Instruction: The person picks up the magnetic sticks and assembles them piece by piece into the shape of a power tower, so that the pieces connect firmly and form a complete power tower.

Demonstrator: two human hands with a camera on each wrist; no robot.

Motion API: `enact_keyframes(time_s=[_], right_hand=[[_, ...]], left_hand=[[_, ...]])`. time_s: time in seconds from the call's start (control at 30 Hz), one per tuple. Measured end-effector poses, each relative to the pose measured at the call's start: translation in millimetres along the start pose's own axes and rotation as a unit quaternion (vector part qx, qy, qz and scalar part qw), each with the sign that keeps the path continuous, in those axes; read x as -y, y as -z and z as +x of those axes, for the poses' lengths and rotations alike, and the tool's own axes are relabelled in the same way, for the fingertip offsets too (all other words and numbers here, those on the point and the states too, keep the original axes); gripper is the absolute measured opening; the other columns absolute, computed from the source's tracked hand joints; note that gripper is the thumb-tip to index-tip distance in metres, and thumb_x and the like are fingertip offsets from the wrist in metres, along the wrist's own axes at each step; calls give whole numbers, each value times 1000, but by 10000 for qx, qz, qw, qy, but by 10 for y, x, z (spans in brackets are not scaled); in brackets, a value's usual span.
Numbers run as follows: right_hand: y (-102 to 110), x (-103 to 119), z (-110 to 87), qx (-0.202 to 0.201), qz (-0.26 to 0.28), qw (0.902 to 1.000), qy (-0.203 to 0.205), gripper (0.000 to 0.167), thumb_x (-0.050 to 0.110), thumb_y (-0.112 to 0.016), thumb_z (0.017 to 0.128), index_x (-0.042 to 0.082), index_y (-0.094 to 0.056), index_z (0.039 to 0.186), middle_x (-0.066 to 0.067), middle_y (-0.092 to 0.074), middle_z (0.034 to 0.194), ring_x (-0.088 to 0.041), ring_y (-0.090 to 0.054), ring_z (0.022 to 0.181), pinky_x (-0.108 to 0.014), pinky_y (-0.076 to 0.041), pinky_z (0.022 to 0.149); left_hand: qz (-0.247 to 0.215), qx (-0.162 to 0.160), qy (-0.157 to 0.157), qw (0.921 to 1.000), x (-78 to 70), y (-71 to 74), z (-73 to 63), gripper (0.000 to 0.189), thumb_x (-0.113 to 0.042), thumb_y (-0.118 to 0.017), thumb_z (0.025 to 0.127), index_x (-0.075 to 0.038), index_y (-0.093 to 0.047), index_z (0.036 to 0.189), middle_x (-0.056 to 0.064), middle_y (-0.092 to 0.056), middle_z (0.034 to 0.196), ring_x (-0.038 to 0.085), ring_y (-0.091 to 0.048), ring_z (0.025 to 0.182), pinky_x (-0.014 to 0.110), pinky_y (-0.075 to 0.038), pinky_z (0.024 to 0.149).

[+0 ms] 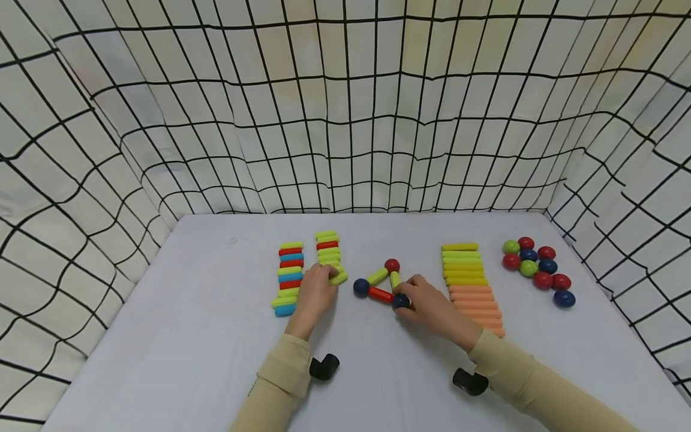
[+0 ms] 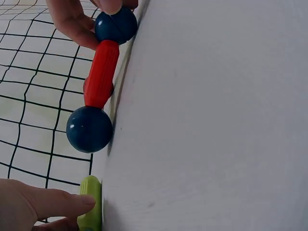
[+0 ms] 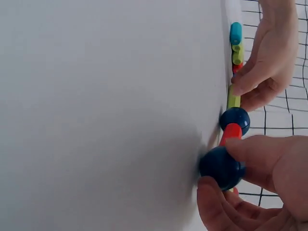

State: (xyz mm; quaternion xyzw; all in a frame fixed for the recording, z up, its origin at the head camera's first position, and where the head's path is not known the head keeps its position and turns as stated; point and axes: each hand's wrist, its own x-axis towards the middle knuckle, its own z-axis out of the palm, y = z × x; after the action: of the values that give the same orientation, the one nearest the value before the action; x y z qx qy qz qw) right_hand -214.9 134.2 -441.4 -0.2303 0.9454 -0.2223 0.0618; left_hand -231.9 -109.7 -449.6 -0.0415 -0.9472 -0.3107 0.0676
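Our left hand (image 1: 317, 289) pinches a lime-green rod (image 1: 339, 278), long axis roughly left-to-right, left of the ball-and-rod triangle (image 1: 381, 294); our right hand (image 1: 430, 305), nearer that triangle, curls round its near-right navy ball (image 1: 400, 301).

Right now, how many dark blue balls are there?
5: one ball left of the central red stick, another at its right end in the right hand, three in the right cluster: farthest, middle and nearest.

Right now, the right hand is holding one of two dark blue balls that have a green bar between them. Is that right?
Not quite: the bar between the two dark blue balls is red, as the head view shows. The right hand does hold one of them.
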Motion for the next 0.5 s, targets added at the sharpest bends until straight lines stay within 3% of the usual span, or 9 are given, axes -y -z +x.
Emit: enact_keyframes(time_s=[0.13,0.23,0.3,0.4,0.5], right_hand=[[-70,-10,-56,-354,395,9985,-143,31,13,-73,88,8,-66,117,-12,-60,105,-17,-55,80,-32,-53,74],[-101,-30,-52,-502,748,9955,-305,30,12,-72,89,8,-66,118,-9,-60,102,-16,-57,81,-31,-54,75],[-113,-40,-44,-550,928,9934,-390,29,13,-72,89,9,-66,118,-8,-59,100,-15,-58,80,-31,-54,74],[-126,-52,-24,-570,1161,9905,-472,29,14,-72,89,10,-66,118,-6,-59,99,-15,-59,81,-30,-54,73],[-136,-58,-1,-518,1470,9860,-594,29,14,-71,90,11,-65,119,-7,-60,102,-17,-61,84,-29,-54,72]], left_hand=[[-214,-29,-83,9997,3,-35,4,22,4,-71,84,5,-69,106,16,-67,100,31,-60,94,42,-52,88],[-893,58,-128,9959,-23,-37,13,29,0,-71,87,1,-68,116,13,-68,104,28,-62,96,40,-53,88],[-1547,219,-108,9877,-57,-35,23,34,-4,-69,89,-2,-65,123,11,-67,110,26,-63,102,39,-53,90],[-2517,521,-16,9664,-105,-46,46,35,-7,-67,92,-4,-63,127,9,-65,117,25,-61,111,37,-52,93],[-2902,543,-8,9554,-109,-96,80,30,-7,-67,92,-4,-64,121,9,-66,117,24,-61,112,35,-52,94]])
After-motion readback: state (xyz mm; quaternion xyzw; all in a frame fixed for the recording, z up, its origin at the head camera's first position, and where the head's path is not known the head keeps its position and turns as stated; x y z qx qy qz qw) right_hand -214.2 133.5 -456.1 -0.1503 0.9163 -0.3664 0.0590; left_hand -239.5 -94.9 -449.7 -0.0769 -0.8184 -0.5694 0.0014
